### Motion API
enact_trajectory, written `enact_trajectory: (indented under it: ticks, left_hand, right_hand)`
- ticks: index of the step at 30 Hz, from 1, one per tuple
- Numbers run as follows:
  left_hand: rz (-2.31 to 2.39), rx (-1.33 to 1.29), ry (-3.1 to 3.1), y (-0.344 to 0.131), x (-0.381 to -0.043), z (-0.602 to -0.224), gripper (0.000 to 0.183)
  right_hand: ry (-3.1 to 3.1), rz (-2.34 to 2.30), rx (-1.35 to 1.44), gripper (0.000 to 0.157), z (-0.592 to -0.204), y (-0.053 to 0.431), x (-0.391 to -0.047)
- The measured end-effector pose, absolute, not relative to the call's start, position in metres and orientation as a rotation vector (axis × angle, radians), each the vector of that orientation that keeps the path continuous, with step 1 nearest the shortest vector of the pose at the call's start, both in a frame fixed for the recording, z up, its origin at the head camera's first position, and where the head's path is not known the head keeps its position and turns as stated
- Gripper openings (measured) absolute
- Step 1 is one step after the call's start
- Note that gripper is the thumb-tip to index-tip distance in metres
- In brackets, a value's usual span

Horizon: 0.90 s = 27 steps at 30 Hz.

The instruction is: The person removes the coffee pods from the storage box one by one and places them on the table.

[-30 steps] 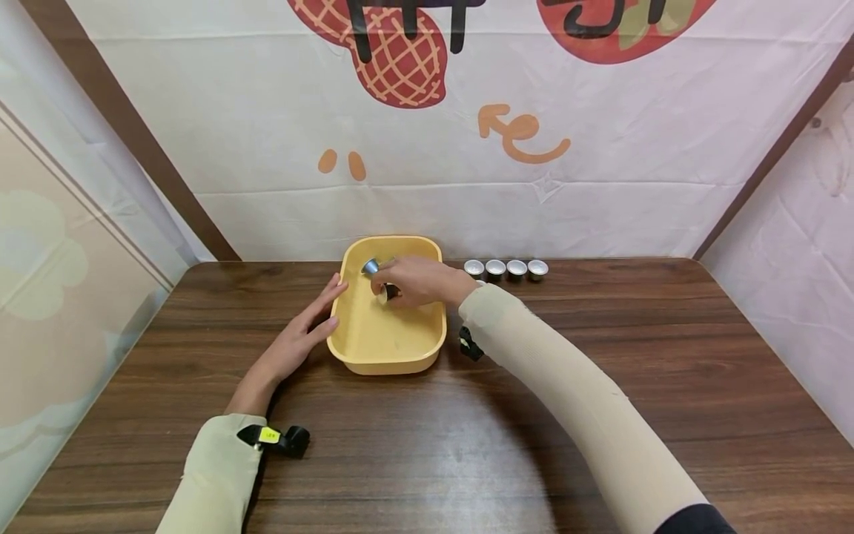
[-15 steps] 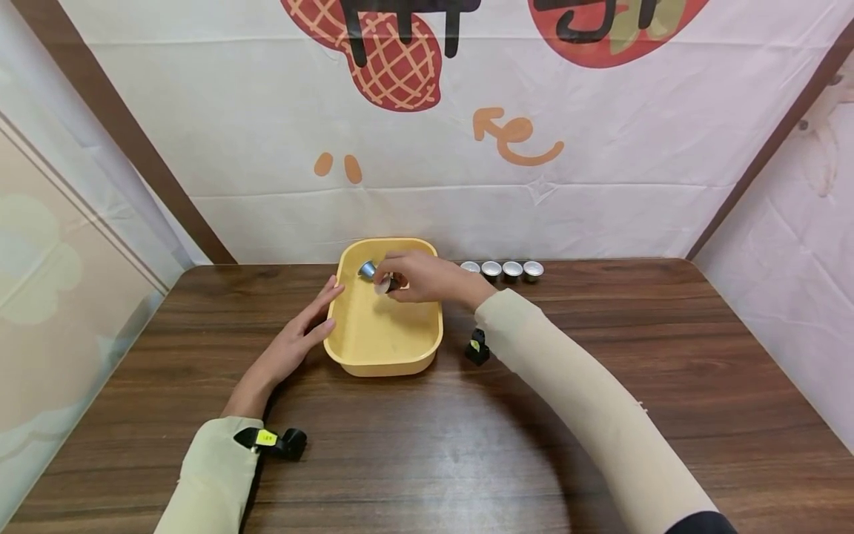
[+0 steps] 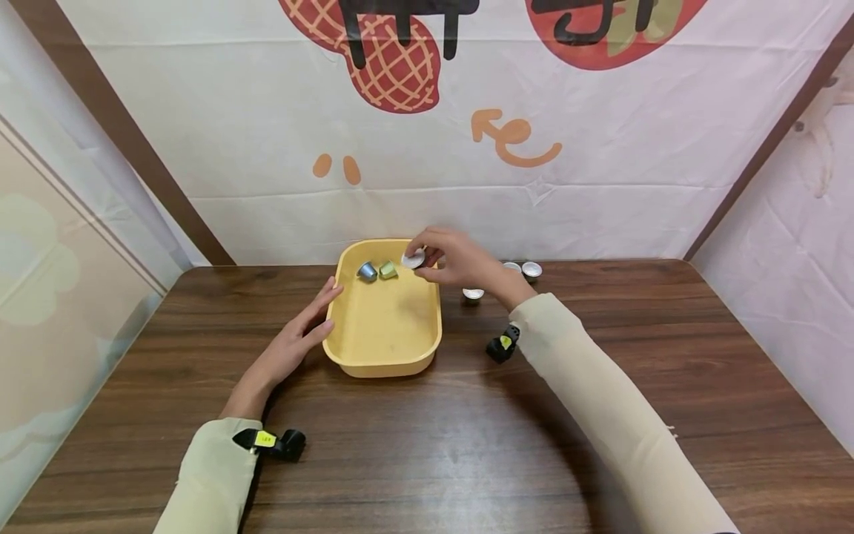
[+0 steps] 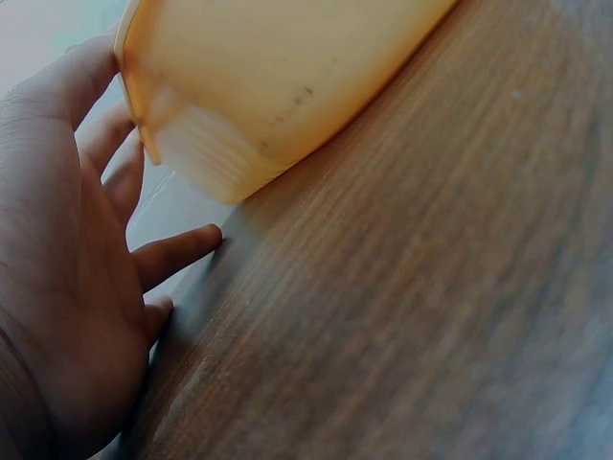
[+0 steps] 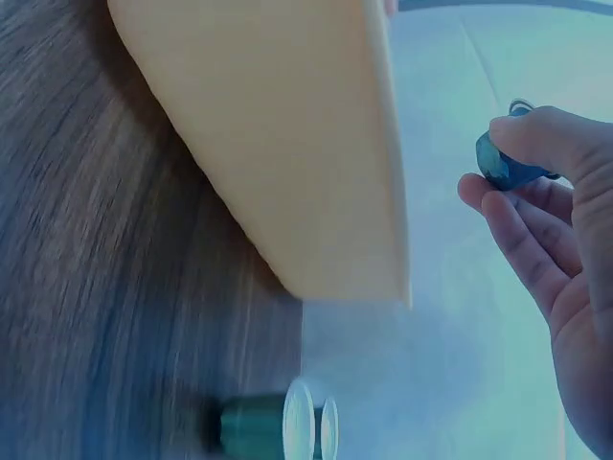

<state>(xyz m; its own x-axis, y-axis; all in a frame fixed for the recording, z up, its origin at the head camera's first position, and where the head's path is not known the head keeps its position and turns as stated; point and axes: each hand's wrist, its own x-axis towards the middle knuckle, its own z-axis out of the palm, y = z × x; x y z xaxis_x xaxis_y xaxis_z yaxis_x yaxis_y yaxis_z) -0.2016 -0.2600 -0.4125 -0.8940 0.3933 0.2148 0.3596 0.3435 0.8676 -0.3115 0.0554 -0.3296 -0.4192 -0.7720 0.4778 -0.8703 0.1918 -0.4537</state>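
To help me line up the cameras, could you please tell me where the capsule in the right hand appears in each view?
Head: near the middle, the capsule is pinched by the right hand, close to the far right corner of the yellow tub.
Left wrist: not in the picture.
Right wrist: upper right, the capsule.
Shared landmark: the yellow tub, at the top of both wrist views.

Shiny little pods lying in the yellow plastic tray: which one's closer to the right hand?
The shiny green cup-shaped pod; the shiny blue pod beside it lies nearer the left hand.
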Motion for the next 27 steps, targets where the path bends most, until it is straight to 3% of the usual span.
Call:
enact_trajectory:
  ticks: [13,21,27]
  left_hand:
    - [1.640,0.719,2.533,-0.261,-0.201,-0.412,0.056]
    - [1.652,0.734,2.521,-0.261,-0.201,-0.412,0.056]
    - [1.660,0.728,2.524,-0.259,-0.201,-0.412,0.055]
  right_hand:
    - [-2.206,1.222,1.328,0.026,-0.333,0.105,-0.298]
    - [-2.185,1.273,1.188,0.023,-0.323,0.125,-0.268]
    - [-2.190,1.385,1.105,0.024,-0.342,0.141,-0.264]
